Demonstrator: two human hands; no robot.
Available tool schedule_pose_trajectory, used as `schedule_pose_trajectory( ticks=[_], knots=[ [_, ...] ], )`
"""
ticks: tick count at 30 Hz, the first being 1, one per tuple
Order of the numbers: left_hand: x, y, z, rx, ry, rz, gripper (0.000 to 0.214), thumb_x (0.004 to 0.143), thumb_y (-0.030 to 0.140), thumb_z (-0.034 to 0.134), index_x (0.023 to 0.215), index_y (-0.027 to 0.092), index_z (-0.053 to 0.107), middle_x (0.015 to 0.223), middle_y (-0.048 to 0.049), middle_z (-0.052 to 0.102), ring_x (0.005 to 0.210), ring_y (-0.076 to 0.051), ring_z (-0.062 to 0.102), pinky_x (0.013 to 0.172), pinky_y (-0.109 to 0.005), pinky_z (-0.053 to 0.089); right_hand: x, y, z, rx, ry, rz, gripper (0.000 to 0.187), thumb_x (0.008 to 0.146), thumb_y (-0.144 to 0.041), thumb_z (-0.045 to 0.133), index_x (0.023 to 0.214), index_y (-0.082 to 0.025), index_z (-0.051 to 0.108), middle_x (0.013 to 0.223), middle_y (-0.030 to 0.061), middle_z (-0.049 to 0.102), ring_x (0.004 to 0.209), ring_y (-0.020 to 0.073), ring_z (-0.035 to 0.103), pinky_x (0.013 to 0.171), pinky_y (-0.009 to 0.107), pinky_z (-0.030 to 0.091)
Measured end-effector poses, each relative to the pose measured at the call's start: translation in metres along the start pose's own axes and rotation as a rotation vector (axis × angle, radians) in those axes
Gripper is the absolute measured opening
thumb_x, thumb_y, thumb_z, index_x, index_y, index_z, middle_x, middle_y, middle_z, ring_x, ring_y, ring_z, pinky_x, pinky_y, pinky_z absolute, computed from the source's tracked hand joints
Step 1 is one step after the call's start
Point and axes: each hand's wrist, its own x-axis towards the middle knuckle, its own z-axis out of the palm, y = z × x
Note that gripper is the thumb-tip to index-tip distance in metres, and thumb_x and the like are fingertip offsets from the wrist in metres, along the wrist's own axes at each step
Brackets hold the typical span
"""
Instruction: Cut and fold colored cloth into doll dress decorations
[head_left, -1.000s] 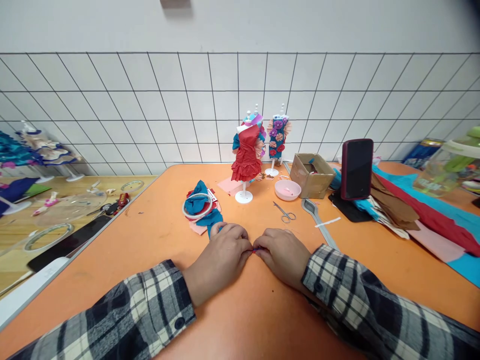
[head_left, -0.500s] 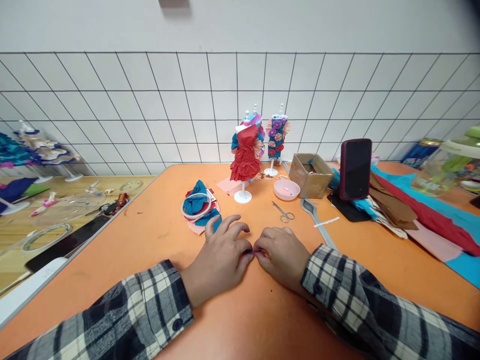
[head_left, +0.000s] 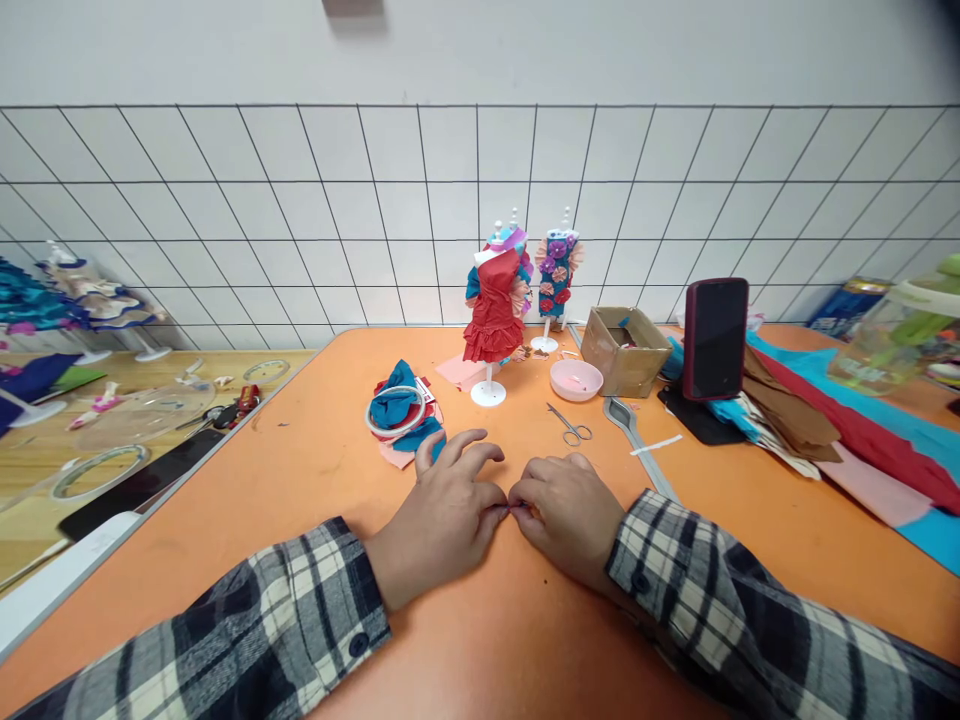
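My left hand point(head_left: 450, 515) and my right hand point(head_left: 566, 510) meet fingertip to fingertip just above the orange table point(head_left: 465, 660). Thumb and forefinger of each are pinched together, while the other left fingers stay raised and spread. What they pinch is almost wholly hidden; only a tiny reddish bit shows between the tips. Beyond the left hand lie blue and red crepe-like pieces point(head_left: 394, 405) with a white ring point(head_left: 367, 415) on top. Small scissors point(head_left: 574, 432) rest past the right hand. A mini dress form in a red dress point(head_left: 495, 305) stands behind.
A pink bowl point(head_left: 576, 381), a cardboard box point(head_left: 626, 350) and a second dress form point(head_left: 556, 275) stand at the back. On the right are an upright phone point(head_left: 716, 340), a grey strap-like tool point(head_left: 637, 445) and layered coloured sheets point(head_left: 862, 400). A wooden side table point(head_left: 30, 465) adjoins at left.
The blue and pink bit seen between the fingertips is now mostly covered by them. Both hands keep nearly the same place; the whole view has shifted very slightly.
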Motion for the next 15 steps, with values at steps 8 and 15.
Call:
schedule_pose_trajectory(
  ticks=[8,15],
  knots=[
    [0.0,-0.005,-0.003,-0.131,0.037,0.002,0.015,0.08,0.017,0.059,0.075,0.023,0.072,0.107,-0.0048,0.06,0.111,-0.027,0.048,0.095,-0.047,0.034,0.003,0.027,-0.007,0.141,0.072,-0.067,0.023,0.091,-0.028,0.049,0.102,-0.025,0.069,0.094,0.0035,0.067,0.086,0.0164,0.058,0.075,0.029,0.036],
    [0.006,-0.016,0.002,-0.505,0.16,-0.261,0.011,0.077,0.02,0.061,0.069,0.019,0.069,0.105,-0.0075,0.061,0.098,-0.022,0.059,0.087,-0.038,0.045,0.008,0.075,-0.028,-0.116,0.082,0.195,0.019,0.081,-0.028,0.052,0.083,-0.021,0.07,0.086,0.0058,0.065,0.087,0.0208,0.058,0.074,0.03,0.037]
  ],
)
